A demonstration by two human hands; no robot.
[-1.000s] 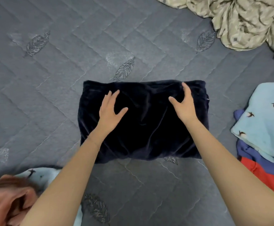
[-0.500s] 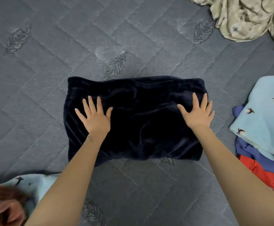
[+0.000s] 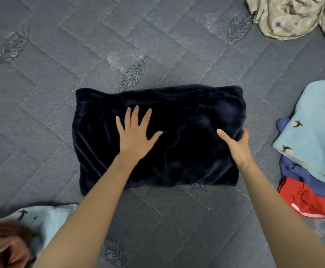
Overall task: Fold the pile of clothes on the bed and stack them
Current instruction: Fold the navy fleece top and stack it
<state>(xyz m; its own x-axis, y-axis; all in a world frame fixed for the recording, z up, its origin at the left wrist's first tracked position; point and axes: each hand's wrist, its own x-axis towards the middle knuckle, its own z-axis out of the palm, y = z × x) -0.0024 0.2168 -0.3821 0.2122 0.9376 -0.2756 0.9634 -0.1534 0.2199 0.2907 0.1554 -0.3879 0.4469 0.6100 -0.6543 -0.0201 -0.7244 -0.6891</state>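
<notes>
A dark navy plush garment lies folded into a wide rectangle in the middle of the grey quilted bed. My left hand rests flat on its middle with fingers spread. My right hand grips the garment's right edge, thumb on top and fingers tucked under the fabric. At the right edge sits a stack of folded clothes: a light blue piece with bird prints on top, a blue one below, a red one at the bottom.
A crumpled beige patterned cloth lies at the top right corner. At the bottom left are a light blue bird-print garment and a blurred pinkish-brown garment. Bare quilt stretches to the left and behind the navy garment.
My left hand slid from the garment's left part to its middle. My right hand went from lying flat on the right part to gripping the right edge.
</notes>
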